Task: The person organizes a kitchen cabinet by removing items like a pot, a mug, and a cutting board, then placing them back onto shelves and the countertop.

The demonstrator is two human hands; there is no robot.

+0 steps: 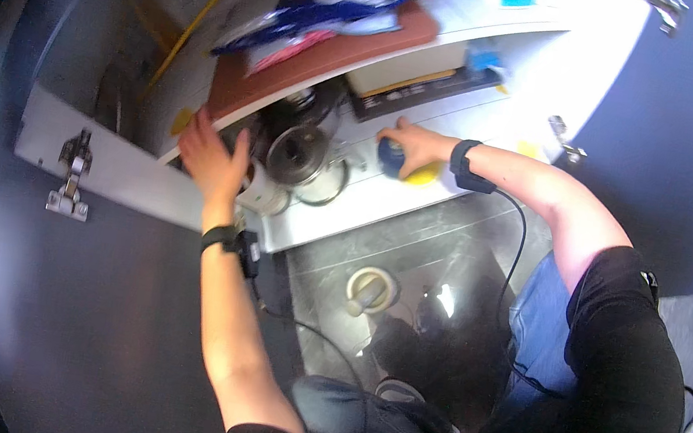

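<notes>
My right hand (419, 147) reaches onto the cabinet floor, its fingers and thumb curled around a dark blue round container (388, 157). A yellow patch (422, 175) shows just under that hand; whether it belongs to the container I cannot tell. My left hand (211, 161) is at the left end of the middle shelf, fingertips by the shelf's white front edge (298, 87) and thumb apart. To its right stands a glass jug with a dark round lid (297, 155). A white cylindrical container (265, 193) is beside the jug, partly behind my left hand.
Plastic packages (342, 10) lie on a brown board (324, 67) on the shelf. Below is a flat box (417, 93). On the floor stands a mortar with a pestle (369, 294). Cabinet doors hang open at left (89, 300) and right (681, 150). Cables trail from both wristbands.
</notes>
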